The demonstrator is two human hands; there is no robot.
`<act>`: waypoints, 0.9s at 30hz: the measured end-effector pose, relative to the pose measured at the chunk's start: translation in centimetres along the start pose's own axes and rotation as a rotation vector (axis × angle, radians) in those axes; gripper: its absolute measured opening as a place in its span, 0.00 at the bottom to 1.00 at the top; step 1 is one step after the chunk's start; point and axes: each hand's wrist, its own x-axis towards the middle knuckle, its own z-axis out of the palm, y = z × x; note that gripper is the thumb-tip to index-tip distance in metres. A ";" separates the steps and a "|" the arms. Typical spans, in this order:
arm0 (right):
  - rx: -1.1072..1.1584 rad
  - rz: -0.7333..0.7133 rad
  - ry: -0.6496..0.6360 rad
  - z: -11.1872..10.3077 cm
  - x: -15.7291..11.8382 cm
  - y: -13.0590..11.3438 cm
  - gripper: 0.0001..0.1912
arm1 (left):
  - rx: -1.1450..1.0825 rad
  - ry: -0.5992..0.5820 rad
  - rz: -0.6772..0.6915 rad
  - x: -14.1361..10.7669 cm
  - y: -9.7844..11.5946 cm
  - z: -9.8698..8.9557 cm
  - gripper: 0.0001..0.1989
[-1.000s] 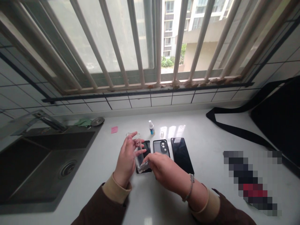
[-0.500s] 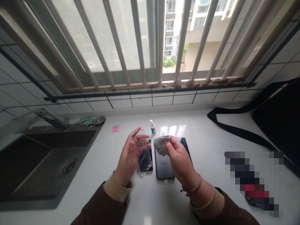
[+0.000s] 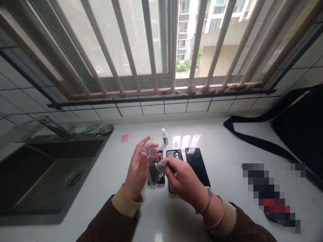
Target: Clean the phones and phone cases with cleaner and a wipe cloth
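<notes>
A clear phone case (image 3: 153, 181) is held upright in my left hand (image 3: 137, 166), its thumb and fingers around the edges. My right hand (image 3: 185, 178) pinches a small folded grey cloth (image 3: 160, 167), which is at the case's right side; whether they touch I cannot tell. Behind the clear case, a dark phone (image 3: 161, 156) lies on the counter. A black phone case (image 3: 170, 154) with camera openings lies under my right hand, partly hidden by it. To its right is a second dark phone (image 3: 197, 164), lying flat, its lower end near my wrist.
A small white spray bottle (image 3: 165, 138) stands behind the phones, with a clear cap (image 3: 176, 144) nearby. A pink paper slip (image 3: 124, 138) lies to the left. The sink (image 3: 57, 215) is at far left. A black strap (image 3: 259, 143) and a blurred-out item (image 3: 271, 196) are on the right.
My right hand has moved left and down, bringing the cloth to the clear case. The black case and the right-hand phone now show more. My left hand has barely moved.
</notes>
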 end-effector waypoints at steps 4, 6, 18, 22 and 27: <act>0.114 0.066 -0.171 0.6 -0.1 -0.1 0.10 | 0.056 0.068 0.016 0.2 -0.1 0.0 0.33; 0.316 0.178 -0.186 1.1 -0.1 0.4 0.09 | 0.056 0.085 -0.004 0.4 -0.2 -0.1 0.31; 1.249 0.575 0.179 1.3 1.2 1.5 0.18 | 0.207 0.007 -0.076 0.6 -0.7 -0.5 0.33; 1.231 0.439 -0.043 1.4 0.6 1.3 0.17 | 0.220 0.029 -0.089 0.7 -1.1 -0.8 0.33; 0.957 0.358 -0.118 1.8 0.1 1.8 0.17 | 0.144 0.054 -0.154 0.7 -1.2 -0.7 0.40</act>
